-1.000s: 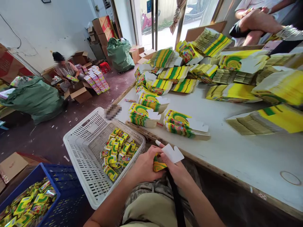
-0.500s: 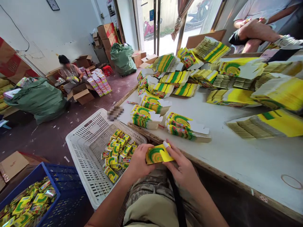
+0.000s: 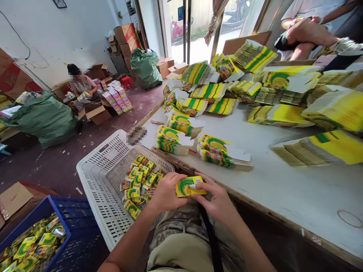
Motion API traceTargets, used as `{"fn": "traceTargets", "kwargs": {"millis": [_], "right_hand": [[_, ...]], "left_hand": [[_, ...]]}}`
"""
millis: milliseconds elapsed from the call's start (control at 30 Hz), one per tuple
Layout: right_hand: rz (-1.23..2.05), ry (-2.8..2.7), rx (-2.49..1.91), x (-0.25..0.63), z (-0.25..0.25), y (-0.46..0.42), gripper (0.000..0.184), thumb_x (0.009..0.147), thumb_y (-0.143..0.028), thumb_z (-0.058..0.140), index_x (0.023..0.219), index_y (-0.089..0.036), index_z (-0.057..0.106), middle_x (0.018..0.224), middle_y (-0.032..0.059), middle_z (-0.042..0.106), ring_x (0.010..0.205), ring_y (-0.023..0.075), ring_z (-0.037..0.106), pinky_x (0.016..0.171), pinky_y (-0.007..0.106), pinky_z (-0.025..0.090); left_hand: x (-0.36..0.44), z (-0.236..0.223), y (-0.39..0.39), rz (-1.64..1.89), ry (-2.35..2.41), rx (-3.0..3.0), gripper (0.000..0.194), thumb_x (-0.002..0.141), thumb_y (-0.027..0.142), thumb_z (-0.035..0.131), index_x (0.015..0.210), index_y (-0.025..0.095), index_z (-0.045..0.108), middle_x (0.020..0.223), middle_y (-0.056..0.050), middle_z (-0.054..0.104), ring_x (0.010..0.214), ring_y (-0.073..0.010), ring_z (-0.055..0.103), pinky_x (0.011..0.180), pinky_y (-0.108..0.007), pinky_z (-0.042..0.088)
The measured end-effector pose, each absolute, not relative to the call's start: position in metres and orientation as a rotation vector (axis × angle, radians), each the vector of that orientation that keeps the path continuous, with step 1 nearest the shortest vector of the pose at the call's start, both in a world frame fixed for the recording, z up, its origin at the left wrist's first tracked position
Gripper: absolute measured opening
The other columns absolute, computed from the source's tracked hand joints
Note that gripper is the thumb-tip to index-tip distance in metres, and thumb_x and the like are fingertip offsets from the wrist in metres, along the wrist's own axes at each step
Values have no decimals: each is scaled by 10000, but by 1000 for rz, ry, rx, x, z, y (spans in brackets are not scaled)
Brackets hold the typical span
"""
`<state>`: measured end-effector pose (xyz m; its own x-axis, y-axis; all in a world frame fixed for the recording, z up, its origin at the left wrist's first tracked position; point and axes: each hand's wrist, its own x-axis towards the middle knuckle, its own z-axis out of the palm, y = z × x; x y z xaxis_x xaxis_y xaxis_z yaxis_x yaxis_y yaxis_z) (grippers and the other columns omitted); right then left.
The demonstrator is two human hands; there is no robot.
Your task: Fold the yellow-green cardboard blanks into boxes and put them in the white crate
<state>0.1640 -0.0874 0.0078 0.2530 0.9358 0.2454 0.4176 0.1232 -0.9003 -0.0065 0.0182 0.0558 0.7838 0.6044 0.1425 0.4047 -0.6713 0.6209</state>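
Note:
A small yellow and green carton (image 3: pixel 183 187) is held level above my lap, between both hands. My left hand (image 3: pixel 169 192) grips its left end, fingers behind and thumb in front. My right hand (image 3: pixel 212 192) closes on the right end, with a white-wrapped fingertip pressing on the front face. To the left, a white plastic basket (image 3: pixel 95 189) holds a heap of similar small cartons (image 3: pixel 138 179). Just past my hands, stacks of flat yellow cartons (image 3: pixel 217 145) lie at the edge of the white table (image 3: pixel 283 189).
More flat carton bundles (image 3: pixel 198 73) cover the table's far side. A rubber band (image 3: pixel 350 218) lies at the right. A blue crate (image 3: pixel 76 219) with filled packets stands lower left. One person (image 3: pixel 82 85) sits among boxes; another person (image 3: pixel 309 34) sits beyond the table.
The carton's right end flap, raised before, is now folded in, and the front face lies flat. My right hand has shifted its fingers onto the front. The view has moved slightly.

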Motion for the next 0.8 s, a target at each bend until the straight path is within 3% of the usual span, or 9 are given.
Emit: {"fn": "traceTargets", "kwargs": {"millis": [67, 133, 200, 267, 367, 433, 600, 800], "right_hand": [[654, -1317, -1455, 155, 4, -86, 166, 834, -317, 680, 949, -212, 740, 1378, 169, 588, 1247, 320, 588, 1021, 483, 487], [697, -1332, -1409, 154, 4, -85, 317, 839, -342, 681, 1134, -224, 683, 1391, 152, 580, 1249, 302, 585, 1019, 470, 492], [660, -1307, -1417, 168, 6, -81, 532, 844, -392, 674, 1334, -227, 547, 1356, 146, 605, 1161, 287, 638, 963, 460, 529], [470, -1222, -1539, 196, 7, -71, 608, 846, -450, 656, 1379, -209, 491, 1263, 150, 652, 1021, 288, 682, 890, 466, 553], [23, -1090, -1826, 247, 2, -48, 491, 844, -462, 628, 1231, -160, 597, 1165, 184, 666, 983, 324, 653, 880, 503, 521], [-113, -1123, -2019, 272, -6, -34, 402, 845, -395, 605, 1155, -141, 632, 1076, 191, 676, 963, 340, 629, 856, 506, 507], [-140, -1210, -2150, 288, -21, -19, 212, 814, -242, 554, 977, -176, 671, 897, 133, 671, 850, 301, 604, 812, 455, 484], [-92, -1043, -2031, 281, -1, -24, 179, 796, -306, 601, 940, -205, 568, 829, 102, 660, 820, 291, 627, 770, 441, 501]], "left_hand": [[-9, 54, 16, 442, 774, 2384, 559, 622, 234, 810, 1146, 183, 622, 1057, -92, 686, 987, -271, 638, 880, -397, 520], [-19, 53, 18, 425, 803, 2345, 575, 641, 256, 812, 1174, 196, 604, 1102, -91, 681, 1025, -269, 632, 901, -398, 513], [-38, 51, 27, 410, 899, 2339, 564, 672, 292, 809, 1188, 212, 595, 1137, -89, 680, 1061, -278, 625, 934, -424, 496], [-61, 50, 40, 423, 1105, 2395, 577, 669, 320, 824, 1190, 220, 598, 1171, -101, 671, 1112, -316, 600, 977, -490, 459], [-93, 48, 57, 514, 1463, 2451, 753, 618, 336, 868, 1288, 209, 549, 1317, -146, 591, 1241, -379, 509, 1037, -571, 391], [-102, 45, 61, 555, 1513, 2432, 799, 641, 346, 860, 1343, 200, 509, 1364, -155, 559, 1279, -375, 483, 1058, -562, 382], [-81, 34, 45, 389, 1125, 2344, 540, 742, 389, 795, 1227, 229, 617, 1233, -109, 661, 1184, -313, 586, 1025, -499, 444], [-39, 31, 19, 270, 828, 2137, 503, 773, 397, 776, 1219, 213, 633, 1253, -125, 665, 1192, -297, 598, 1039, -478, 452]]}}
